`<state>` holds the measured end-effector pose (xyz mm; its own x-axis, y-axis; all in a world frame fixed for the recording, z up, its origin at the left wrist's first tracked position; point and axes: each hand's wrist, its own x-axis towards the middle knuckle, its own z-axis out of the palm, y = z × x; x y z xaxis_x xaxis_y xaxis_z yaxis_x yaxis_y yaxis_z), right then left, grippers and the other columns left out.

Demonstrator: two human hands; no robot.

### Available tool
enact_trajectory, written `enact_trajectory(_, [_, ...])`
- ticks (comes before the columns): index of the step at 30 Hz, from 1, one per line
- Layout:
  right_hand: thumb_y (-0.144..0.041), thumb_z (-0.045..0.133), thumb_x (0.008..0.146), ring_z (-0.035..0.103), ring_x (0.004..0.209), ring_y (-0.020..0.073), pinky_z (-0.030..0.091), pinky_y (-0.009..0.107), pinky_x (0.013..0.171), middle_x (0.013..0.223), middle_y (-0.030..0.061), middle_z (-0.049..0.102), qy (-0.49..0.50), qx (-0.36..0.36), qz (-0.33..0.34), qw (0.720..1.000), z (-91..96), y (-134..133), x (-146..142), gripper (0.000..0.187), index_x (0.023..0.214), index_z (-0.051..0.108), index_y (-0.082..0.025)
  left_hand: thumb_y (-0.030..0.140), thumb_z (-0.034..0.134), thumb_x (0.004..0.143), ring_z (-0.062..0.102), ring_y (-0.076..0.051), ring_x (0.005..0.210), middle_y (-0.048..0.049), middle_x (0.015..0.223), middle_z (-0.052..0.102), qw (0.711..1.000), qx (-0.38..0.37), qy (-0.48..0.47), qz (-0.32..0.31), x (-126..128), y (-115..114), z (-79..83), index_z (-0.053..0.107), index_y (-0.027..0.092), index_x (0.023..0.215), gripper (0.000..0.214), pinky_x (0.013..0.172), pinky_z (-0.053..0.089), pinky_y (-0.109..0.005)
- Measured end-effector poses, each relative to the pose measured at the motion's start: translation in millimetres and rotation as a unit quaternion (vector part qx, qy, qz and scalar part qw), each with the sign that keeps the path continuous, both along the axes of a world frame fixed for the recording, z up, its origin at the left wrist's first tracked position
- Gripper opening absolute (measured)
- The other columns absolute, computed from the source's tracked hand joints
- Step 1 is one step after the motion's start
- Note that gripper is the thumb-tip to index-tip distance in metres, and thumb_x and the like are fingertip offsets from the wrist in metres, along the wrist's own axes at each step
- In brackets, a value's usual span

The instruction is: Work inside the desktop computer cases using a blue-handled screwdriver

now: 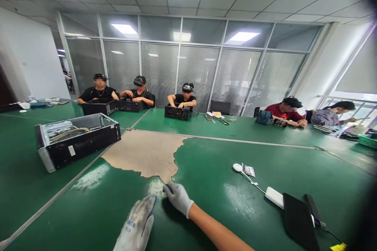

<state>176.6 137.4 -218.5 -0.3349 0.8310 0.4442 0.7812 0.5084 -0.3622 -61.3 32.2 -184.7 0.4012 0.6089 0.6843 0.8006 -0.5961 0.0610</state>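
Note:
Both my hands wear white work gloves and rest on a green table mat [88, 211]. My left hand [137, 223] lies flat on the mat with its fingers stretched out and holds nothing. My right hand [178, 197] reaches forward with a bare forearm, its fingers curled in a pinch at the torn edge of the mat. There the green layer is peeled away and a bare tan patch [144, 153] shows. Something small and dark sits at the fingertips; I cannot make out what it is.
An open black computer case [76, 137] lies at the left. At the right are a small white round device [237, 167] with a cable, a packet [249, 171], a white adapter [273, 197] and a flat black object [299, 221]. Several people sit across the table at more cases.

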Motion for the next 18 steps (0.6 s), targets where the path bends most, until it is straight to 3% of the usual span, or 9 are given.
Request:
enact_trajectory(4, [-0.032,0.036,0.106,0.067,0.066,0.019,0.038,0.026,0.061,0.079,0.0097,0.074,-0.048,-0.005,-0.126,0.991,1.7,-12,107,0.041,0.101,0.074,-0.018,0.036,0.048,0.103,0.07,-0.025,0.117,-0.0086,0.132,0.071,0.999,0.001,0.043,-0.008,53,32,-39.7,0.062,0.019,0.138,0.041,0.093,0.064,-0.038])
enact_trajectory(6, [-0.029,0.041,0.104,0.069,0.069,0.0196,0.036,0.026,0.059,0.085,0.0089,0.076,-0.125,-0.029,-0.171,0.977,2.8,-19,142,0.035,0.106,0.075,-0.022,0.035,0.047,0.104,0.068,-0.025,0.121,-0.0099,0.135,0.069,0.997,-0.021,0.053,-0.049,86,48,-44.6,0.063,0.019,0.137,0.04,0.096,0.063,-0.04])
enact_trajectory(8, [-0.027,0.042,0.104,0.071,0.072,0.0194,0.034,0.027,0.059,0.09,0.0068,0.077,-0.183,-0.054,-0.194,0.962,2.8,-23,160,0.032,0.11,0.074,-0.025,0.033,0.047,0.104,0.064,-0.025,0.129,-0.0102,0.141,0.065,0.992,-0.047,0.064,-0.098,115,62,-41.3,0.06,0.02,0.141,0.042,0.103,0.059,-0.041])
enact_trajectory(12, [-0.036,0.042,0.107,0.073,0.075,0.0195,0.035,0.028,0.06,0.083,0.0035,0.076,-0.191,-0.078,-0.224,0.952,5.1,-18,152,0.031,0.105,0.071,-0.025,0.032,0.047,0.104,0.061,-0.026,0.132,-0.0082,0.143,0.064,0.986,-0.056,0.061,-0.141,144,76,-33.1,0.061,0.021,0.14,0.041,0.104,0.059,-0.045])
enact_trajectory(18, [-0.036,0.042,0.107,0.074,0.081,0.0203,0.04,0.027,0.063,0.087,0.0054,0.077,-0.187,-0.112,-0.218,0.951,22.9,10,103,0.031,0.105,0.07,-0.024,0.029,0.045,0.103,0.046,-0.028,0.146,-0.0078,0.154,0.053,0.99,-0.07,-0.021,-0.123,121,84,-29.1,0.053,0.027,0.148,0.046,0.117,0.045,-0.059])
